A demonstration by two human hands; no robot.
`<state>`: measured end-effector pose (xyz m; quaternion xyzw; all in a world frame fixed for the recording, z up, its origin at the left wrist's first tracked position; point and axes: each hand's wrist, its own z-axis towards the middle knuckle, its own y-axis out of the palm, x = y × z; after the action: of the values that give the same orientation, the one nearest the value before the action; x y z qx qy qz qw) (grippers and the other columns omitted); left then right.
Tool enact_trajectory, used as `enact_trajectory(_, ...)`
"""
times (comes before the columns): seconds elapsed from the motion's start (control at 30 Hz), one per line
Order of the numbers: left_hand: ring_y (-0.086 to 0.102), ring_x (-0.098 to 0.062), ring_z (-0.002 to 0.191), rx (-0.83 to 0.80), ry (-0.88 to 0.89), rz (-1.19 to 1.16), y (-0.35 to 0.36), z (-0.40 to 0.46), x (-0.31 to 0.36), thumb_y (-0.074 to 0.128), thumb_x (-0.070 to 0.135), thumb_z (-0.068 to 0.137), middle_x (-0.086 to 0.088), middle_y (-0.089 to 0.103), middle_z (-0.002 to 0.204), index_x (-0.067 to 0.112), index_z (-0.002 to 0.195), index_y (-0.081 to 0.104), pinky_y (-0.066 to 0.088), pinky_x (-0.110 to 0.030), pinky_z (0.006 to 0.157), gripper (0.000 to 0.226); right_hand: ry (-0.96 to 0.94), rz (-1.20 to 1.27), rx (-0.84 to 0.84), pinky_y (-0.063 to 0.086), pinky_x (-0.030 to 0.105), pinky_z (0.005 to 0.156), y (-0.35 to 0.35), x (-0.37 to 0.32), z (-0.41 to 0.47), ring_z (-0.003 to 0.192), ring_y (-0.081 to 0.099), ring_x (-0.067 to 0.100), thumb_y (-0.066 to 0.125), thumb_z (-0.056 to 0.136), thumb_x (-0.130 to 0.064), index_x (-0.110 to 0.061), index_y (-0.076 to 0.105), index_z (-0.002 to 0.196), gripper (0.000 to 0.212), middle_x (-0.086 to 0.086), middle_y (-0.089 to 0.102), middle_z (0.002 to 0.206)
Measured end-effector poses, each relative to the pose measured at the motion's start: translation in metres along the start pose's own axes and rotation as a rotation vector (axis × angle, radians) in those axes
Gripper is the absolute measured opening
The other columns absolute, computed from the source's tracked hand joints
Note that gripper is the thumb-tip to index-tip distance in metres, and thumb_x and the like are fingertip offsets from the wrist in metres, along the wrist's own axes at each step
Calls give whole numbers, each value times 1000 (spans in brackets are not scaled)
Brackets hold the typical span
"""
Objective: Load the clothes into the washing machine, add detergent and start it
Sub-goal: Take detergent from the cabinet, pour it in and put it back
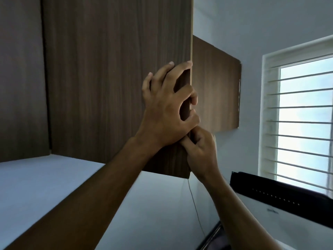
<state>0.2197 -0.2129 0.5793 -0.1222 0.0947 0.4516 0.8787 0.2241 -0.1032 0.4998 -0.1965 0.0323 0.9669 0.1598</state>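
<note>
I look up at a dark wood overhead cabinet door (115, 73). My left hand (165, 112) lies against the door's right edge, fingers spread on the front and thumb curled round the edge. Just below it, my right hand (201, 150) grips the same edge near the door's bottom corner, fingers curled round it. No clothes and no detergent are in view. At the lower right, a black-and-white appliance top (281, 197) shows, possibly the washing machine's raised lid.
A second wood cabinet panel (216, 87) hangs on the white wall behind the door. A barred window (304, 116) is at the right. A thin wire (193, 199) hangs down below the door's corner.
</note>
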Motion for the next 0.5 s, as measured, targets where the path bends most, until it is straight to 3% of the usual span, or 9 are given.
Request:
enact_trajectory(0.13, 23, -24, 147, 93, 13, -188, -54, -10, -1, 60, 41, 78, -2, 37, 154, 26, 108, 66, 18, -63, 112, 34, -66, -20, 58, 45, 43, 46, 18, -50, -23, 48, 51, 19, 57, 84, -39, -16, 56, 65, 30, 0, 55, 56)
enact_trajectory(0.27, 25, -25, 148, 155, -22, -309, -93, -27, -8, 56, 42, 85, -10, 35, 156, 22, 137, 49, 24, -61, 111, 56, -92, 97, 56, 42, 29, 45, 36, -88, -41, 48, 47, 13, 60, 83, -31, -13, 56, 64, 27, -4, 50, 54)
enact_trajectory(0.4, 37, -24, 140, 266, -102, -365, -130, -44, -8, 47, 35, 90, -12, 39, 151, 9, 142, 43, 33, -55, 108, 58, -113, 253, -51, 41, 19, 52, 58, -121, -55, 51, 47, 7, 59, 82, -26, -15, 56, 67, 19, -8, 50, 56)
enact_trajectory(0.5, 45, -24, 130, 360, -213, -440, -146, -59, -14, 40, 27, 95, -10, 45, 143, 4, 142, 42, 41, -54, 102, 53, -100, 340, -135, 47, 21, 53, 71, -138, -58, 53, 55, 11, 61, 82, -27, -9, 62, 74, 19, -8, 56, 59)
